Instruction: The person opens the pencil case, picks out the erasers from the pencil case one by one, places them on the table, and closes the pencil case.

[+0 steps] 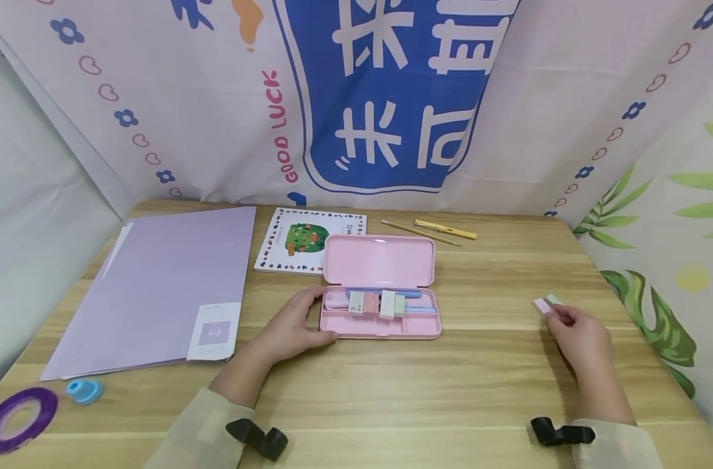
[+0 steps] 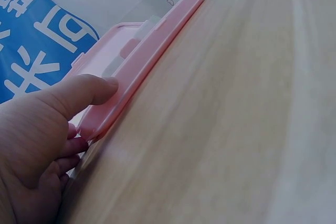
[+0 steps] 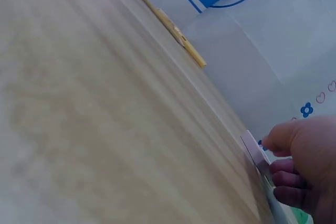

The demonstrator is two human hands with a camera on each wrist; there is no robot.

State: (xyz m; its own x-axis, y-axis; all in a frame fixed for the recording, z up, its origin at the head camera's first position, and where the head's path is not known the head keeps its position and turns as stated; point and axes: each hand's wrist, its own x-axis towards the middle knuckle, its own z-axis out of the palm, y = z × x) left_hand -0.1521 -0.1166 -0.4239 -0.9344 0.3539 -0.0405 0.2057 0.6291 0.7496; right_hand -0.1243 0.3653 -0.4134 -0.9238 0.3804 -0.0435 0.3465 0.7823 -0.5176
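Erasers pinched in the right hand should be carried level to the pencil case, which is braced by the left hand curled round its left end.

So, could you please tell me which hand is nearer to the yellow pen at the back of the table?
Right. The right hand is nearer the yellow pen, pinching an eraser; the left hand holds the pink case.

A home study corner or makeshift recording booth: a wooden counter fills the lower frame, hemmed in by printed cloth with hearts, flowers and "GOOD LUCK" across the top. School stationery lies about: a pencil case at centre, a folder left, a notebook, pens.
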